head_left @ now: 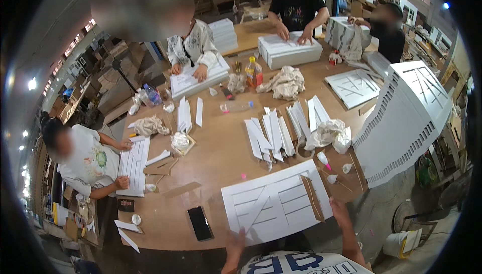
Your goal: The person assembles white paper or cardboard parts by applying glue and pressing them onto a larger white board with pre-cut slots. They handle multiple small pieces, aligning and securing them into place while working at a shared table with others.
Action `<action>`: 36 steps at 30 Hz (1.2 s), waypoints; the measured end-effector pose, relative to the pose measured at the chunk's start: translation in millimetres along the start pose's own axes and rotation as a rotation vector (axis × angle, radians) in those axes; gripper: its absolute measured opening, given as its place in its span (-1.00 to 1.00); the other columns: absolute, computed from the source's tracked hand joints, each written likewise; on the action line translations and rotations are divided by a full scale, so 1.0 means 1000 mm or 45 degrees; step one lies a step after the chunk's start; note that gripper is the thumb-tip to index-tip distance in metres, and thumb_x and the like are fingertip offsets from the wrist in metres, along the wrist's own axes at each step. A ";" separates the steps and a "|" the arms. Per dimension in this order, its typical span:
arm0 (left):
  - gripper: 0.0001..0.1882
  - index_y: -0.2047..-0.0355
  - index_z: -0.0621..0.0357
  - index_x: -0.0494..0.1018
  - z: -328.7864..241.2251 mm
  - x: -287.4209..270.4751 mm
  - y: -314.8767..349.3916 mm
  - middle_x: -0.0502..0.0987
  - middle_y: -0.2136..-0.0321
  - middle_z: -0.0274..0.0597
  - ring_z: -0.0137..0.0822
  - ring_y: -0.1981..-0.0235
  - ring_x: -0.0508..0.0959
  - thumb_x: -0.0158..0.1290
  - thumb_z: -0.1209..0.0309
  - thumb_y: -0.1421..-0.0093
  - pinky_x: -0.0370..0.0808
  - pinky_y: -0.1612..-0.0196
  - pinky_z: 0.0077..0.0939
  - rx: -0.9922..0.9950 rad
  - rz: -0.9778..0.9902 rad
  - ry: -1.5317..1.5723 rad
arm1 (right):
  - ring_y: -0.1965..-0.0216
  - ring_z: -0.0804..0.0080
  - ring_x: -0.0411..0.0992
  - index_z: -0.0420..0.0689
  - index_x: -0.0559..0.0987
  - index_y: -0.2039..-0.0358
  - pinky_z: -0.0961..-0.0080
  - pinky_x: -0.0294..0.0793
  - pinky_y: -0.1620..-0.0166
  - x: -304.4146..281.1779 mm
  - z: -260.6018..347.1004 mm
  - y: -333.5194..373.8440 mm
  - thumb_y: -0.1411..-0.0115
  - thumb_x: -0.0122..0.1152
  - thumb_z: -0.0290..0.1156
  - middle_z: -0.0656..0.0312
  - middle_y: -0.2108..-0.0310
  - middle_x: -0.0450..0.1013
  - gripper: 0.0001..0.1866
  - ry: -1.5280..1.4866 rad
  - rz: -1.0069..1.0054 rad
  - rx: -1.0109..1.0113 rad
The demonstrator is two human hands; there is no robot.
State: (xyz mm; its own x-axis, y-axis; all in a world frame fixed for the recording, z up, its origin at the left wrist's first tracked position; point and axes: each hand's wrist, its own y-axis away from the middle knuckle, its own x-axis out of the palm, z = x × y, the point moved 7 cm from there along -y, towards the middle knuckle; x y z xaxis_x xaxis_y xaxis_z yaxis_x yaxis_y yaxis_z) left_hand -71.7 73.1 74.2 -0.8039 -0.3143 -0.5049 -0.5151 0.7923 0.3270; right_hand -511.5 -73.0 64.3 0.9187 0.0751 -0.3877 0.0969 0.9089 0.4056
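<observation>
Brown worktable (216, 148): widest bare patch is mid-table, left of the loose white strips (273, 136). White panel (278, 209) lies at the near edge, brown strip (312, 198) on its right side. Left hand (235, 244) at panel's near-left corner, thumb up, fingers hidden; right hand (341, 213) by its right edge, fingers loosely extended. Can't tell if either grips. Tight beyond the far edge: loose strips just there. Leftward, bare gap before the phone (201, 223). Tall panel stack (396, 123) bounds the right.
</observation>
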 end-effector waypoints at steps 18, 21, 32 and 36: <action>-0.35 0.07 0.58 0.39 -0.032 -0.010 -0.034 0.51 0.18 0.35 0.15 0.15 0.50 0.04 0.01 -0.33 0.41 0.01 -0.13 0.085 -0.153 -0.396 | -0.08 -0.15 0.41 -0.32 0.41 -0.15 0.17 0.36 -0.14 0.009 0.056 -0.008 -0.38 -0.02 -0.02 -0.21 -0.05 0.44 -0.41 0.391 -0.168 -0.348; -0.41 0.15 0.44 0.39 -0.054 -0.003 -0.092 0.52 0.29 0.32 0.23 0.21 0.51 -0.03 -0.02 -0.34 0.41 0.10 -0.06 0.376 -0.306 -0.271 | -0.10 -0.23 0.38 -0.33 0.32 -0.22 0.09 0.34 -0.15 0.023 0.108 -0.043 -0.37 -0.04 -0.02 -0.27 -0.08 0.40 -0.35 0.527 -0.243 -0.488; -0.48 0.42 0.34 0.52 -0.038 -0.009 -0.152 0.58 0.39 0.22 0.11 0.32 0.58 0.10 -0.01 -0.24 0.46 0.26 -0.12 0.105 -0.550 -0.289 | 0.31 -0.01 0.54 -0.28 0.58 0.36 0.13 0.44 0.21 0.060 0.081 -0.169 -0.28 0.04 -0.08 -0.12 0.39 0.53 -0.56 0.329 -0.173 -0.251; -0.28 0.31 0.45 0.54 -0.031 -0.010 -0.158 0.58 0.29 0.27 0.07 0.19 0.56 0.08 -0.18 -0.20 0.46 0.06 -0.21 -0.048 -0.434 -0.375 | 0.31 0.05 0.55 -0.29 0.60 0.33 0.17 0.45 0.21 0.063 0.072 -0.173 -0.25 0.09 -0.02 -0.08 0.38 0.56 -0.51 0.359 -0.144 -0.231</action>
State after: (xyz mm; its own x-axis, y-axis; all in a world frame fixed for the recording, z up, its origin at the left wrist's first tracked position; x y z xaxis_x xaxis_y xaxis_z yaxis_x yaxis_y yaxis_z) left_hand 8.6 -65.2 52.6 -0.4701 -0.3876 -0.7930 -0.7508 0.6480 0.1283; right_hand -442.6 -255.4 29.5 0.7615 0.0572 -0.6456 0.0990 0.9741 0.2031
